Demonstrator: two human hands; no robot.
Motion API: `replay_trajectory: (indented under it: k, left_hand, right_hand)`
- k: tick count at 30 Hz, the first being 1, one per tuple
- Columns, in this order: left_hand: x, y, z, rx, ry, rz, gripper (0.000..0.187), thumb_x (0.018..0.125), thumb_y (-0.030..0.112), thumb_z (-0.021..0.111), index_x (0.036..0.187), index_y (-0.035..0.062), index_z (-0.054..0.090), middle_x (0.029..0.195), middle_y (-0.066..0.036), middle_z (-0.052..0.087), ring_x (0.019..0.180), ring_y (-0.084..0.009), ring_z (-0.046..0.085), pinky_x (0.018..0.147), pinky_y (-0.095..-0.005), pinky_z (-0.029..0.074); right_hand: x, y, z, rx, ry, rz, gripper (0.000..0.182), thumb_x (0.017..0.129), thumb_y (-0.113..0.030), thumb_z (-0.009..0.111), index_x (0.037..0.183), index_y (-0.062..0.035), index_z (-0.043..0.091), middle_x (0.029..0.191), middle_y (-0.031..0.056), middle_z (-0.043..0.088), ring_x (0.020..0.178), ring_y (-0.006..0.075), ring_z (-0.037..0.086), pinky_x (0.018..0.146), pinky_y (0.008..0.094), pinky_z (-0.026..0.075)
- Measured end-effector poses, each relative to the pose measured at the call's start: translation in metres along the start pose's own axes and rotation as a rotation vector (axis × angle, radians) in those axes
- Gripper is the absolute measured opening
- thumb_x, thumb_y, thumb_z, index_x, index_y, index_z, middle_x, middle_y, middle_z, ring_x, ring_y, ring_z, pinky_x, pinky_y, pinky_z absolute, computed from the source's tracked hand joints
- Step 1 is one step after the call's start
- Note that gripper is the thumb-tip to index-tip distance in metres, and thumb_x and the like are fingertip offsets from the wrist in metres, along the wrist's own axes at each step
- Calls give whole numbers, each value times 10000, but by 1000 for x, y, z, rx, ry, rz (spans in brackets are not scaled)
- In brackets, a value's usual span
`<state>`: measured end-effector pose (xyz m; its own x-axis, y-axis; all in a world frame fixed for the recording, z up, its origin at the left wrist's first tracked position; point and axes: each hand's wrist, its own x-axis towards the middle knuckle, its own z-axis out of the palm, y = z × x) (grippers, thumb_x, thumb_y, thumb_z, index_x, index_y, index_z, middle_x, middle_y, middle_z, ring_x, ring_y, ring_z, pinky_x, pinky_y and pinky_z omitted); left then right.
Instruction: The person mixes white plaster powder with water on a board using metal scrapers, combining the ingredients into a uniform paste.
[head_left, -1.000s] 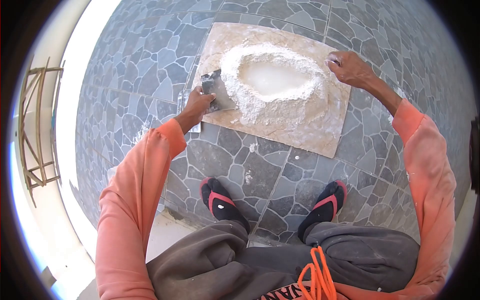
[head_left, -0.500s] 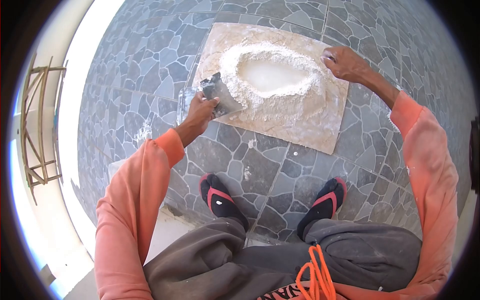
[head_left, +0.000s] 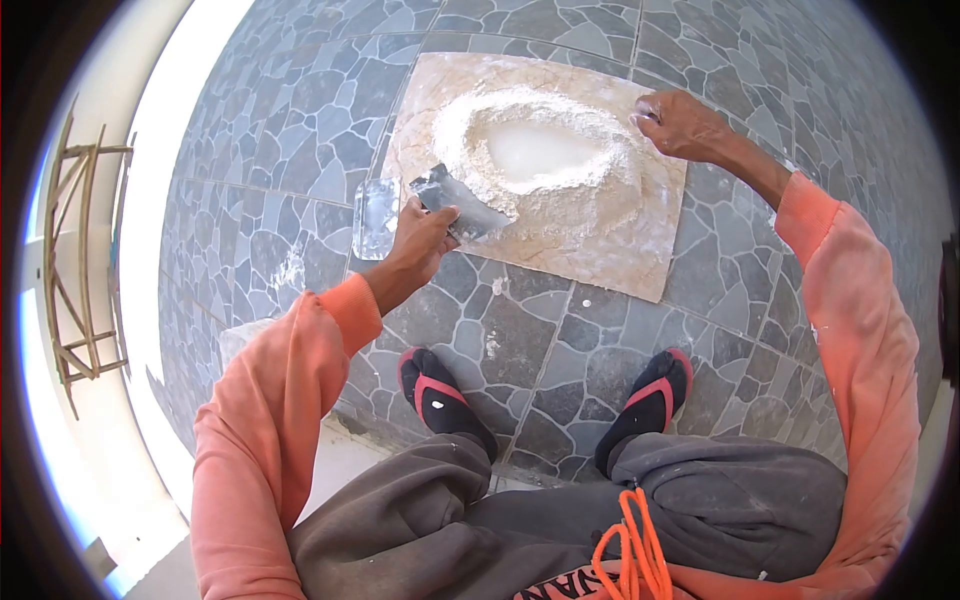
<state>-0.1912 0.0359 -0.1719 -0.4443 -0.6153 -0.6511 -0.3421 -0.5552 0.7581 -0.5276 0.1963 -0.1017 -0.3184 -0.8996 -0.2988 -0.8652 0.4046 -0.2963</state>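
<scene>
My left hand grips a flat grey scraper, whose blade lies over the left edge of the powder. White powder forms a ring around a pool of whitish liquid on a beige marbled board. Over the board's upper right edge my right hand is closed with its fingers curled; what it holds, if anything, is hidden. A clear, powder-smeared flat piece lies on the floor just left of the board.
Grey stone-pattern tiles surround the board, with white spots of powder. My feet in red-strapped sandals stand below the board. A wooden frame is at the far left, beyond a pale ledge.
My left hand has moved right and slightly down with the scraper, uncovering more of the clear piece. The view has shifted slightly; my right hand is still closed.
</scene>
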Motion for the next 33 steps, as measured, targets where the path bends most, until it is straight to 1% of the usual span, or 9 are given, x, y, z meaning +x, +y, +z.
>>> replay_trajectory:
  k: [1,4,10,13,21,25,30,33]
  left_hand:
    - [1,-2,2,10,18,-3,538,901,-6,564,1317,-87,234,1161,-199,544,953,-260,646,797,-404,610]
    - [-12,10,17,15,-25,-5,470,891,-4,565,1254,-102,284,1114,-197,551,946,-262,652,780,-394,618]
    - [-20,15,36,-59,-98,13,285,877,7,561,1106,-107,436,1062,-178,566,888,-251,661,767,-377,625]
    - [-23,17,43,-72,-127,18,256,886,30,553,1084,-113,476,1058,-168,570,906,-252,655,788,-356,617]
    - [-33,30,61,-68,-107,-33,325,877,82,555,1083,-162,489,1070,-197,549,943,-253,616,796,-326,589]
    - [-36,39,70,-62,-125,-34,330,875,80,553,1071,-178,491,1071,-202,552,929,-257,621,772,-317,595]
    - [-32,41,72,5,-155,16,349,867,82,555,1074,-191,488,1055,-202,574,904,-267,648,715,-321,611]
    - [-32,45,69,110,-166,54,353,856,78,561,1086,-181,493,1065,-202,583,905,-265,663,724,-336,617]
  right_hand:
    - [0,0,0,3,-1,-3,313,931,-275,497,993,-24,674,787,193,664,654,280,593,663,413,483]
    - [-2,-1,-1,6,1,-16,319,932,-275,496,996,-18,673,783,195,664,647,276,592,656,413,485]
    - [-1,-3,-1,-15,-3,-38,321,934,-272,493,993,-12,673,775,198,660,638,269,587,652,410,485]
    - [-3,-4,-1,-5,5,-34,322,936,-272,493,991,-11,674,772,196,660,632,266,585,646,407,484]
    - [-4,-6,-4,-16,-16,-15,326,938,-275,495,990,-10,678,769,190,661,626,254,583,633,397,485]
    - [-5,-7,-3,-4,8,-40,300,931,-262,494,935,-16,665,750,181,650,615,249,567,622,401,471]
    - [-4,-7,-2,-23,10,-54,283,923,-251,493,874,-12,636,736,173,636,611,254,548,618,410,455]
    - [-4,-8,-2,-3,26,-66,289,919,-250,495,888,2,634,744,186,634,616,271,554,623,414,456]
